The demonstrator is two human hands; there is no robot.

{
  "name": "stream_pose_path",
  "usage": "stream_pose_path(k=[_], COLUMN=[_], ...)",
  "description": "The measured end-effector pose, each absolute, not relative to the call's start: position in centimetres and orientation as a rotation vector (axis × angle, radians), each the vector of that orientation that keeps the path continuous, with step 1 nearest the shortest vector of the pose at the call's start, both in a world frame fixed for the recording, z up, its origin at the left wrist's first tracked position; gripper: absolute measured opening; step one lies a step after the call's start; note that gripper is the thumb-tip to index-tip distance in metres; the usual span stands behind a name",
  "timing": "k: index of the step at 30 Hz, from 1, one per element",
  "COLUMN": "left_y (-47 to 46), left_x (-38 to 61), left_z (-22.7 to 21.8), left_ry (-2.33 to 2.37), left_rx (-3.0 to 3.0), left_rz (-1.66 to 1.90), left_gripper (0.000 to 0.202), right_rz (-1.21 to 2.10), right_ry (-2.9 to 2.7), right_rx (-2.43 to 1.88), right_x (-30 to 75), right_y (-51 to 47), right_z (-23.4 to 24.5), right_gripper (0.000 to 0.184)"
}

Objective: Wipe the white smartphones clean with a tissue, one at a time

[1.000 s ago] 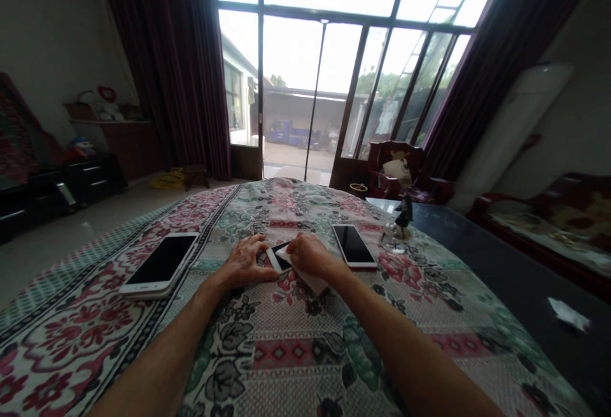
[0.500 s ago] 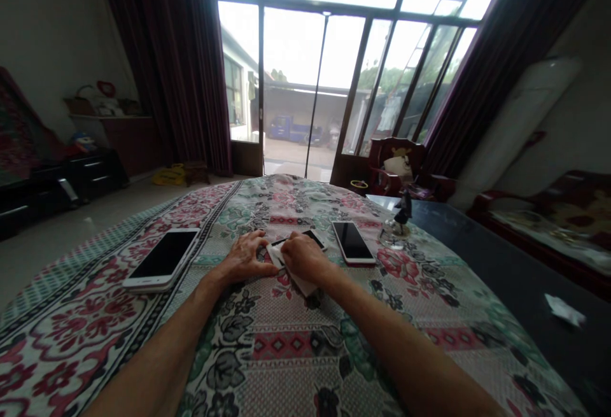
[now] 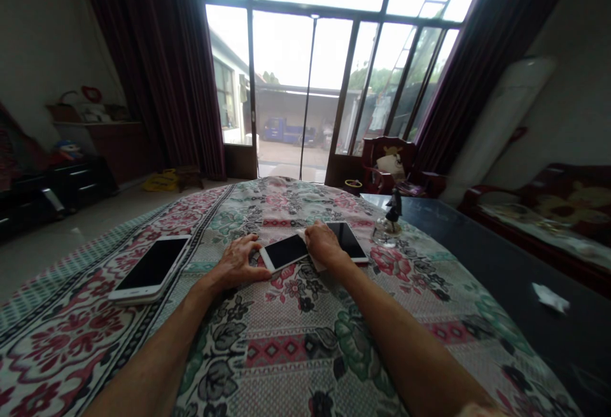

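Observation:
A white smartphone [image 3: 286,253] with a dark screen lies face up at a slant on the flowered tablecloth [image 3: 286,347]. My left hand [image 3: 240,260] grips its left end, thumb at the near corner and fingers at the far one. At the phone's right end, my right hand [image 3: 325,245] is closed on a thin white tissue [image 3: 319,265], mostly hidden under the fingers. Just beyond that hand lies another smartphone [image 3: 352,244], partly covered by it. Farther left, a larger white smartphone [image 3: 153,267] rests on something white and flat.
A small dark figurine on a clear base [image 3: 393,210] stands at the table's right side. A dark tabletop [image 3: 482,258] adjoins on the right, with a crumpled white paper [image 3: 551,297] on it. Beyond are a wooden chair [image 3: 389,162] and glass doors [image 3: 300,98].
My right hand has moved with the tissue from the middle of the phone to its right end, uncovering the screen. My left hand stays at the left end. The view has shifted slightly.

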State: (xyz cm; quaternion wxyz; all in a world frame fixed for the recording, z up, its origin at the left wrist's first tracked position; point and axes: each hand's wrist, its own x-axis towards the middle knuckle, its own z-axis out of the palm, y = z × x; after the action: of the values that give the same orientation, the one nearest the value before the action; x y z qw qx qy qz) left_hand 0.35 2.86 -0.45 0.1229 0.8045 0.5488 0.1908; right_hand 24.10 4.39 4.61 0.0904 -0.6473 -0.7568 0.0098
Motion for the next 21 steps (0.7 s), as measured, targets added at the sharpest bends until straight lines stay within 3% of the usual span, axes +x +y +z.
stream_pose_path(k=[17, 21], left_y=[3.3, 3.3], left_x=[0.3, 0.3], left_z=[-0.9, -0.8], left_ry=[1.629, 1.621], left_rx=[2.346, 2.347], left_rz=[0.524, 0.538], left_gripper=[0.066, 0.067], right_rz=[0.082, 0.101], right_ry=[-2.629, -2.61], right_rx=[-1.155, -1.154], right_x=[18.0, 18.8], right_y=[1.3, 2.0], right_z=[1.8, 1.9], right_gripper=[0.022, 0.019])
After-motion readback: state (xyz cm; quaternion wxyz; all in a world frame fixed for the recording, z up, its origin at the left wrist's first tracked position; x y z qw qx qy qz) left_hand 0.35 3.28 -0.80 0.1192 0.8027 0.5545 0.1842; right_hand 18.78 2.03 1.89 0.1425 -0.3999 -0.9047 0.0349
